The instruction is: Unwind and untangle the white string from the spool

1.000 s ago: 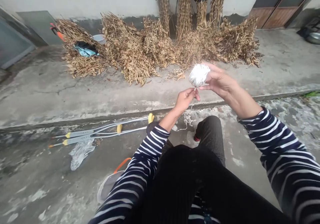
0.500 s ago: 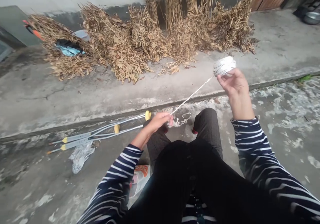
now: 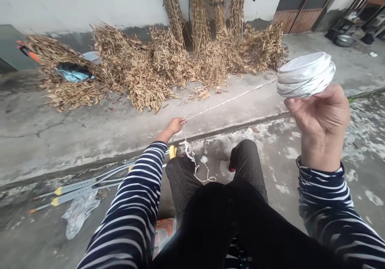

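Observation:
Raised at the right, my right hand [image 3: 323,114] grips a wound coil of white cord [image 3: 305,75] from below, fingers partly hidden behind it. A twisted strand [image 3: 231,99] runs from the coil leftward to my left hand [image 3: 175,126], whose fingers are pinched closed on it. The strand looks taut between the two hands. Below my left hand dangles a loose, tangled tail of cord [image 3: 189,150], which drops past my left knee and ends in a loop between my legs.
Dried plant bundles [image 3: 135,76] lie along the wall, with several upright bundles [image 3: 197,16] behind. Crutches [image 3: 78,187] and a clear plastic bag [image 3: 80,213] lie at left. A concrete step edge [image 3: 216,132] crosses ahead. A metal basin [image 3: 344,40] sits far right.
Both hands have risen and spread apart, the right toward the camera with the coil. The strand between them is longer, and the loose tail now hangs from my left hand. The view has shifted.

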Demonstrator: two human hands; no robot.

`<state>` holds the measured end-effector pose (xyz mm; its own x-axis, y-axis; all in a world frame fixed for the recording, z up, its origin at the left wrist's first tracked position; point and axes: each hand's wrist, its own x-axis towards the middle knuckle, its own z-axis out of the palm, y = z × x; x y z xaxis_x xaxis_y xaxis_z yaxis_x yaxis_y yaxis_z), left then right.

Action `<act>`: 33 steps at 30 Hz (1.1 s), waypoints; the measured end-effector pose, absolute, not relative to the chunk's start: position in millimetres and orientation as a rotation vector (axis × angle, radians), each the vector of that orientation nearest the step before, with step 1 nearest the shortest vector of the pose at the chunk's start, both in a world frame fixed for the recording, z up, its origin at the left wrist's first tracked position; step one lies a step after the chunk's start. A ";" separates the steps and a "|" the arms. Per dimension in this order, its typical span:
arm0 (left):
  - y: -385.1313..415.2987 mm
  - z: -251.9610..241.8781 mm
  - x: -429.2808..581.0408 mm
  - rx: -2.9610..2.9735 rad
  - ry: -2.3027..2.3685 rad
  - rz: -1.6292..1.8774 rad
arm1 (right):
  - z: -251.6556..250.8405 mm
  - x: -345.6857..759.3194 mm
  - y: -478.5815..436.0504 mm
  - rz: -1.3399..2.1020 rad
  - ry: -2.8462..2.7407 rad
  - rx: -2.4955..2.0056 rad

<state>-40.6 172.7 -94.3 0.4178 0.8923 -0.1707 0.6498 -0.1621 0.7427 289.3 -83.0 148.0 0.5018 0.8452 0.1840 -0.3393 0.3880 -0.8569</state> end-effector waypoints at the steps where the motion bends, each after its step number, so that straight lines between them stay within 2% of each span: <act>1: 169.9 -97.7 -27.7 1.882 1.353 0.378 | 150.5 284.6 -84.3 0.833 -0.710 -0.854; 4: 148.9 -103.3 25.2 1.839 1.362 0.366 | 148.4 269.1 -80.0 0.862 -0.795 -0.859; 7: 118.3 -90.9 81.6 1.815 1.181 0.466 | 128.6 254.6 -64.0 1.062 -0.841 -0.905; 11: 78.9 -55.0 116.6 1.388 0.687 0.927 | 82.5 252.4 -36.5 1.346 -0.813 -1.048; 13: 61.9 -42.7 114.6 1.213 0.547 1.026 | 62.0 257.5 -26.8 1.376 -0.806 -1.096; 18: 30.2 -49.3 92.6 1.334 0.637 0.846 | 38.4 263.4 -22.0 1.415 -0.790 -1.144; 26: 21.2 -76.8 63.7 1.357 0.914 0.716 | 38.8 272.6 -18.4 1.501 -0.735 -1.042; 33: 9.7 -85.5 17.3 1.483 0.814 0.599 | 28.4 289.6 -8.8 1.117 -1.003 -1.157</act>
